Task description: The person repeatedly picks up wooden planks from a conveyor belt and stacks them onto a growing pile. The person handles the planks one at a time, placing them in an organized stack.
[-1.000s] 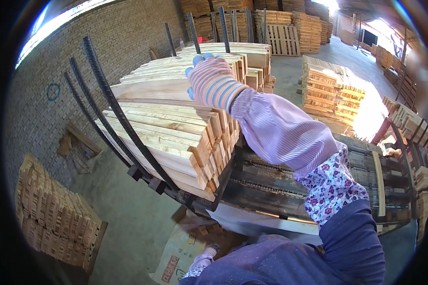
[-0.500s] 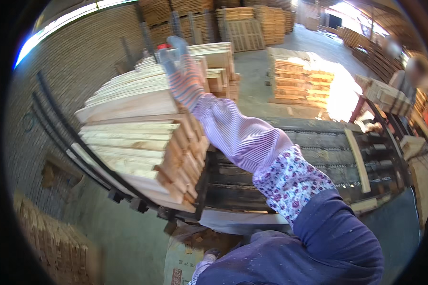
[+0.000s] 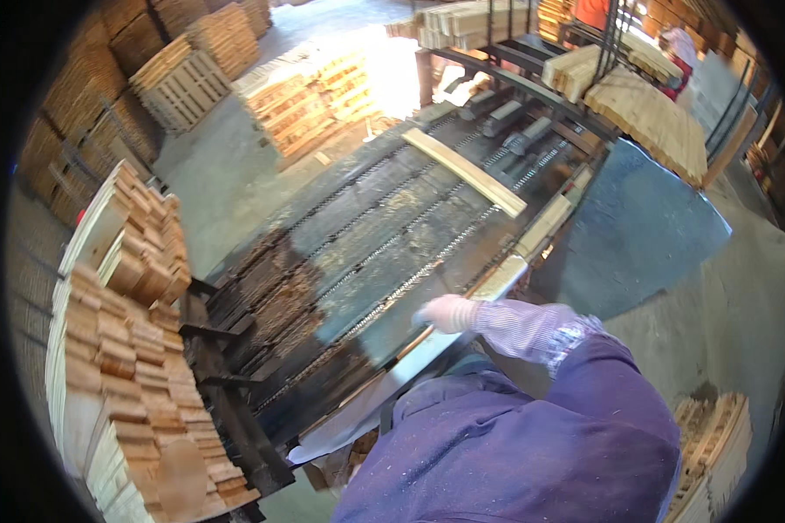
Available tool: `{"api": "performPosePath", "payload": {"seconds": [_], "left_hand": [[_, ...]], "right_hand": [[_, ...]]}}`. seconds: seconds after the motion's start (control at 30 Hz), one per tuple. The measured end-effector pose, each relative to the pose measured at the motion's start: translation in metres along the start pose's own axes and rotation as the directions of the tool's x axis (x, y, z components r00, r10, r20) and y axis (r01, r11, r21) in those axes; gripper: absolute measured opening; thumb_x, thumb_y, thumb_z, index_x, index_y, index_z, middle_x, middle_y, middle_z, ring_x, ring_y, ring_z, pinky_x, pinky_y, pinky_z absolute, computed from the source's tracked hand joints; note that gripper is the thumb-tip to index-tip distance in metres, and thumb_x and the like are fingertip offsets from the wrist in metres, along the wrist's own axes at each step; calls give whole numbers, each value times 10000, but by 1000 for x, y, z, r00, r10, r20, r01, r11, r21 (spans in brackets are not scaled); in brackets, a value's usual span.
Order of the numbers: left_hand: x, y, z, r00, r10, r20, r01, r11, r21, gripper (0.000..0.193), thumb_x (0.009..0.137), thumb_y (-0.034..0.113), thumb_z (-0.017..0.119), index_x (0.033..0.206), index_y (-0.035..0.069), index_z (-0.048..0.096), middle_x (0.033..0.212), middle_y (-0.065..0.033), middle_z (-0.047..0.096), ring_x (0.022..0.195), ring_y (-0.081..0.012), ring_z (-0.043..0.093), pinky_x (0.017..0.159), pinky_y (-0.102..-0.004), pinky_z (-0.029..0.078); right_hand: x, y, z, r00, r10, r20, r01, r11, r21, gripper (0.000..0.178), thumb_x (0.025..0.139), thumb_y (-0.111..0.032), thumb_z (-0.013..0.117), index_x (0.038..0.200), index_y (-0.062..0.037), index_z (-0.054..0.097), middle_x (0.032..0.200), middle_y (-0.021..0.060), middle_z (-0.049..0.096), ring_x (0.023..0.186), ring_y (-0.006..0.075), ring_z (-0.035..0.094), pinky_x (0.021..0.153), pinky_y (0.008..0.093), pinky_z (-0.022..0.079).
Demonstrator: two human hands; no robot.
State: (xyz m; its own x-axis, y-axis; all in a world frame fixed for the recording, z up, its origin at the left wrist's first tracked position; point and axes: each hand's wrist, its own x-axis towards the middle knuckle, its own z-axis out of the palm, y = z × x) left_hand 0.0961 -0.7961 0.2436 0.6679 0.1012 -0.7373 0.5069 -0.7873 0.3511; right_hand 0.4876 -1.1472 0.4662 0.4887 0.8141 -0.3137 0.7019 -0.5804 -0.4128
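My right hand (image 3: 449, 314), in a pale glove with bluish fingertips, hovers over or rests on the near edge of a dark chain conveyor table (image 3: 344, 253); contact is hard to judge. Its fingers are smeared by motion, and no board shows in it. Below it runs a pale strip (image 3: 427, 347) along that edge. Farther along, a single light wooden board (image 3: 464, 173) lies crosswise on the chains. On the left stands a tall stack of boards (image 3: 139, 349), end faces toward the table. My left hand is out of sight.
Black metal brackets (image 3: 227, 349) separate the stack from the conveyor. Bundled boards (image 3: 650, 122) lie on a rack at the upper right, with a person (image 3: 676, 48) beyond. Slatted wood piles (image 3: 301, 100) stand across the table. Another pile (image 3: 711, 453) sits at lower right.
My view has swung to the right. My right arm, stretched over the left board stack before, is now drawn back to the conveyor's near edge. The crosswise board still lies on the chains.
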Motion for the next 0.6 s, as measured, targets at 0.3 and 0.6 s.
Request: {"api": "performPosePath", "payload": {"seconds": [0.3,0.6], "left_hand": [[46,241,-175,975,218,-42,-222,949,-224,420,900,416,777,1096,44,776,988,-164,778,911,-270,748,865,-377,564],[69,367,-198,991,26,-129,-22,999,29,385,763,449,875,849,85,786,796,-101,762,771,-239,734,785,-393,565]], "right_hand": [[-132,157,27,602,723,-341,-528,680,510,564,864,-174,677,1424,-190,615,1357,228,644,1244,390,619,1078,440,487],[-47,236,-55,432,840,-328,-781,531,330,966,784,-491,838,1586,-228,369,1479,230,492,1331,418,531,1072,508,466]]}}
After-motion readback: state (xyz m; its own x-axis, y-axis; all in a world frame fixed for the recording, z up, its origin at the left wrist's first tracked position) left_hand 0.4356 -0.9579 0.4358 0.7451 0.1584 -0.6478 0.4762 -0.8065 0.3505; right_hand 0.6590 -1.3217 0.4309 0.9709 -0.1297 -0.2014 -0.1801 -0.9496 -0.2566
